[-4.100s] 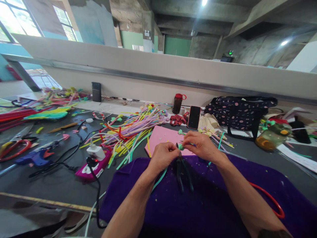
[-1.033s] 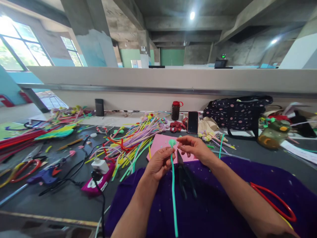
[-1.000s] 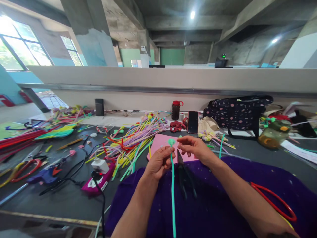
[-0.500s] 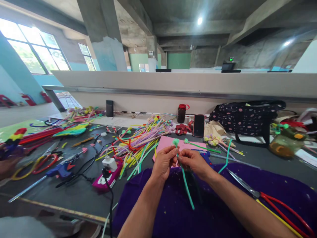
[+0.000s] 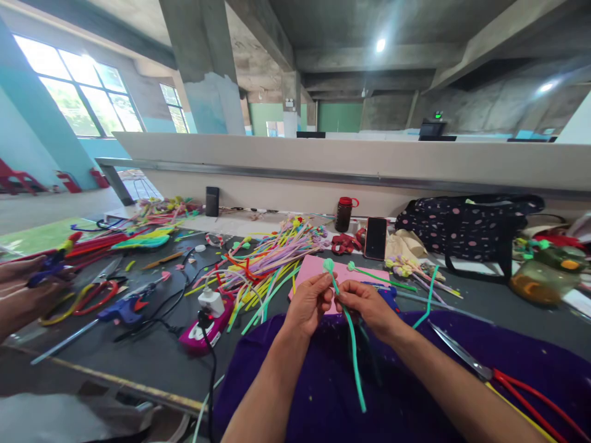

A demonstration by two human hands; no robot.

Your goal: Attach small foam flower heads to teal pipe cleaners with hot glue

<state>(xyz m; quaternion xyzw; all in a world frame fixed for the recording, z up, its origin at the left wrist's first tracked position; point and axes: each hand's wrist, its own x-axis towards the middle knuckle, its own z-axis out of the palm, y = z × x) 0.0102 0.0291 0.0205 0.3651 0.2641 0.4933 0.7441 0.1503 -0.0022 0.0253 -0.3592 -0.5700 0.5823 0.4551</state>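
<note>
Between my two hands is a mint-green pipe cleaner with a small rounded green bud at its top and a long tail hanging down over the purple cloth. My left hand pinches it just under the bud. Thumb and forefinger of my right hand are closed on the same stem, slightly lower. Behind the hands lies a pink sheet, and a second green pipe-cleaner stem with a bud rests across it. Red-handled scissors lie on the cloth by my right forearm.
Several coloured pipe cleaners are heaped beyond my left hand. A magenta power strip and a blue glue gun lie left. Another person's hands work at the far left. A phone, bottle and dotted bag stand behind.
The view has swung slightly left, so things sit further right. My hands keep their pinch on the pipe cleaner, its tail hanging a bit straighter. The other person's hands show more.
</note>
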